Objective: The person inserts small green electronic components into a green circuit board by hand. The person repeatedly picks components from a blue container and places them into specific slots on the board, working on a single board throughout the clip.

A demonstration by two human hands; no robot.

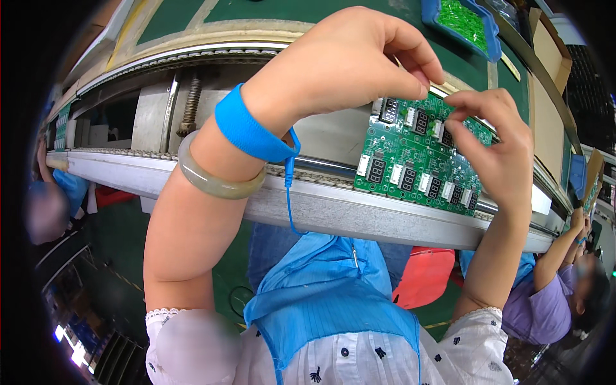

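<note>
Bordering green circuit board [401, 149] — left hand [362, 61]; right hand [495, 138] over it.

A conveyor with pale metal rails [333, 210] is running lengthwise across the work area, carrying a green circuit-board panel [417, 151] whose lower edge is resting along the near rail while its upper edge is lying partly hidden near the far one. Toward the conveyor's far left end, another green board [62, 128] is sitting. Beyond, a green-topped table [256, 13] is bearing a blue tray [493, 48] that is holding a heap of small bright-green parts [461, 24].
</note>
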